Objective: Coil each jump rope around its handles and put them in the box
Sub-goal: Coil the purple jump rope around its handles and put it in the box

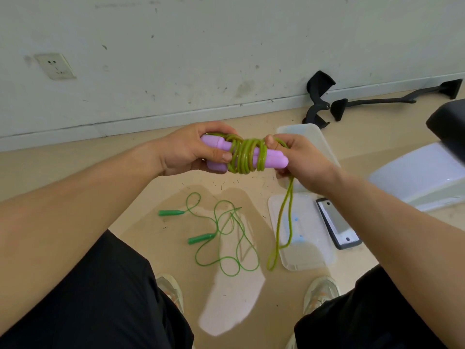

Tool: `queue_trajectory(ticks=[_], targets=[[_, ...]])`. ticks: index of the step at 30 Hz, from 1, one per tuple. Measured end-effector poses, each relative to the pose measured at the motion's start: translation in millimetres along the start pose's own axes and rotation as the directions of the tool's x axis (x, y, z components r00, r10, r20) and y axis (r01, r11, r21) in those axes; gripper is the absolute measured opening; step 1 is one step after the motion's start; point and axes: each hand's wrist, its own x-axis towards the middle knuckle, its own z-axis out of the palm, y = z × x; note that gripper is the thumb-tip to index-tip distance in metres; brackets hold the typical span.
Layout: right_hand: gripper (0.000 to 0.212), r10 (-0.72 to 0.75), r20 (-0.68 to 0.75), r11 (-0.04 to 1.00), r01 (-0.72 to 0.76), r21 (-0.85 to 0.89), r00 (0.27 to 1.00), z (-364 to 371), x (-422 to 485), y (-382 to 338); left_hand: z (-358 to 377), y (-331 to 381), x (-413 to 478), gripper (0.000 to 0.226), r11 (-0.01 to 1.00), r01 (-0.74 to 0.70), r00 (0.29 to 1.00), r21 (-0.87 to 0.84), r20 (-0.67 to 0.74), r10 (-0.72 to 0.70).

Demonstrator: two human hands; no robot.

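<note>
1. Left grip (pixel 186 149): fingers curled round one end of the two purple handles (pixel 273 159), held side by side above the floor (pixel 125 187).
2. Right grip (pixel 302 159): closed on the olive rope (pixel 245 157) at the handles' other end. Several turns are wound round the handles, and a loose loop hangs down.
3. Green rope (pixel 226 238): uncoiled on the floor, in front of the person.
4. Box (pixel 314 139): clear, on the floor behind the right grip, with the lid (pixel 302 238) just beside it.
</note>
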Motion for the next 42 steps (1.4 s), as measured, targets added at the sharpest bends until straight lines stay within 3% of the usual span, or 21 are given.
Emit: queue_trajectory(ticks=[3,5,8,12,16,20,25,28,34,38,42], targets=[[0.041,0.140,-0.071,0.990,-0.140,0.007,0.988,17,-2,10,3,2,1,0.043,0.994,-0.057,0.996,-0.092,-0.068,0.051],[0.043,0.136,-0.090,0.974,-0.150,-0.171,0.987,30,-4,14,7,4,2,0.041,0.989,-0.094,0.990,-0.115,-0.114,0.081],[0.031,0.030,-0.060,0.817,-0.059,-0.574,0.998,44,-7,21,13,4,5,0.040,0.992,-0.109,0.974,-0.062,-0.206,0.094],[0.031,0.088,-0.033,0.609,-0.080,-0.789,0.996,50,-11,16,17,-4,10,0.039,0.995,-0.097,0.931,0.025,-0.352,0.099],[0.030,0.086,0.064,0.506,0.011,-0.863,0.994,65,-22,7,19,-9,18,0.036,0.993,-0.100,0.878,0.059,-0.465,0.116],[0.042,-0.040,0.094,0.356,0.102,-0.929,0.995,61,-24,-7,16,-15,21,0.042,0.973,-0.031,0.885,0.230,-0.446,0.134],[0.034,-0.138,0.143,0.253,0.175,-0.952,0.980,36,-17,-23,14,-16,22,0.035,0.914,0.014,0.912,0.406,-0.379,0.154],[0.031,-0.177,0.149,0.309,0.199,-0.930,0.973,20,-12,-28,16,-16,20,0.033,0.888,0.018,0.965,0.459,-0.241,0.105],[0.022,-0.077,0.265,0.678,0.246,-0.693,0.961,-7,-2,-20,19,-13,11,0.036,0.882,0.015,1.000,0.471,-0.003,-0.015],[0.015,-0.064,0.240,0.892,0.163,-0.422,0.969,-21,-1,-15,18,-8,4,0.038,0.939,0.016,0.997,0.344,0.070,-0.042],[0.021,-0.084,0.145,0.994,0.092,-0.054,0.986,-28,-5,-13,14,-3,4,0.042,0.998,0.002,1.000,0.060,0.012,-0.002]])
